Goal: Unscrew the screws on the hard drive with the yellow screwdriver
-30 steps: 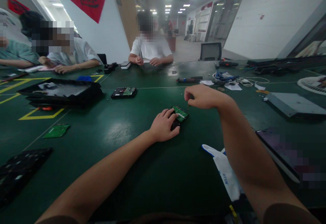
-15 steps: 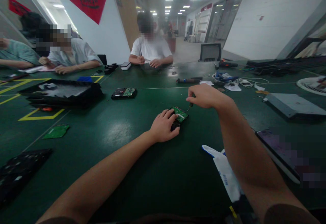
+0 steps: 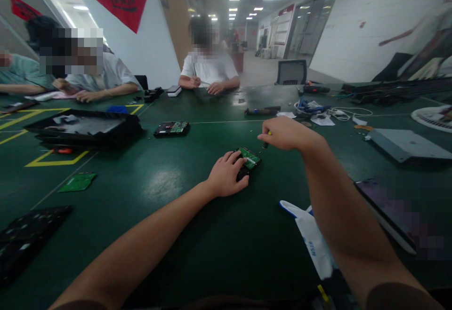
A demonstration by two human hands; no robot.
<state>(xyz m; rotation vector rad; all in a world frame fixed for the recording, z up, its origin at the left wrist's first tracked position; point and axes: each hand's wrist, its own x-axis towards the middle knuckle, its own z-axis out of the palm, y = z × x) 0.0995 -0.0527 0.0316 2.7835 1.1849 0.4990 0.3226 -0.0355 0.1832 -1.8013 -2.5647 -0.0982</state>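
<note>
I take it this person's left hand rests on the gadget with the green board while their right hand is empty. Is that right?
Not quite: the head view shows the right hand holding a slim screwdriver-like tool, so it isn't empty. The left hand does rest on the gadget with the green board.

- On the worktop (image 3: pixel 212 249), about in the middle, lies the drive (image 3: pixel 252 159), under the left hand (image 3: pixel 228 176).
- Just to the right of it is the screwdriver (image 3: pixel 265 145), in the right hand (image 3: pixel 284 132).
- Farther back and to the left lies another drive (image 3: pixel 172 129); more to the left stands the tray (image 3: pixel 131 127).
- Before the tray lies a circuit board (image 3: pixel 77 182).
- On the right side lies the box (image 3: pixel 411 144).
- Behind the worktop stands a chair (image 3: pixel 292 71).
</note>
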